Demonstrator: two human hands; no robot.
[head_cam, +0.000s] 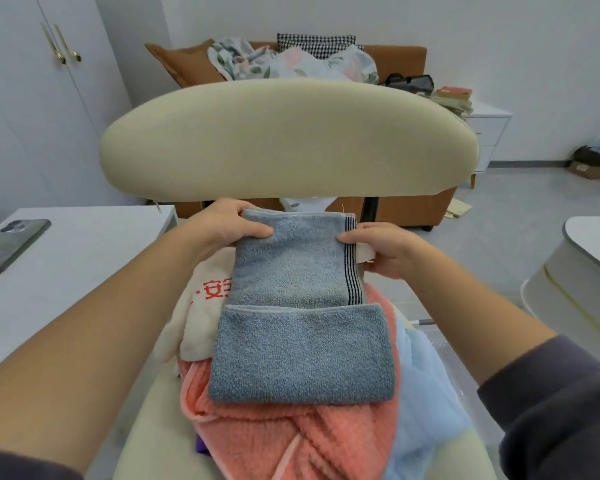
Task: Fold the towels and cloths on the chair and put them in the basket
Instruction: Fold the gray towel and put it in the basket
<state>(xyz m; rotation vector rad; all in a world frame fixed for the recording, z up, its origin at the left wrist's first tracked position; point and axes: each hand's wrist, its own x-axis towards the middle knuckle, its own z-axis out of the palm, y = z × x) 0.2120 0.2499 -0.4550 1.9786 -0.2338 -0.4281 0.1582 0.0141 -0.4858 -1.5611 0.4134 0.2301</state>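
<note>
Looking down on a cream padded chair [284, 140], seat mostly buried under laundry, only its curved backrest and pale seat edges showing. Bottom of the heap cut off by the frame edge. A coral ribbed towel [291, 438] lies lowest, its full extent hidden; a pale blue fleecy cloth [426, 393] spills off its right side; an off-white cloth with red print [201, 306] is tucked under on the left, the print half covered and unreadable. A purple scrap [201, 445] peeks out beneath the coral one, too small to identify. On top sits a grey-blue terry towel [298, 271] with thin dark stripes along its right edge: its near part lies doubled and flat on the coral towel, its far part runs up toward the backrest. Left hand [229, 225] pinches the far left corner, thumb flat on top, fingers hidden beneath the cloth. Right hand [378, 247] pinches the far right striped edge likewise, thumb on top, fingers curled under and out of sight; a bit of off-white fabric shows by those fingers, whether gripped too I cannot tell. Both forearms bare, dark sleeves cut off at the lower corners. Dark phone [11, 244] lies on a white table [84, 244] at left
</note>
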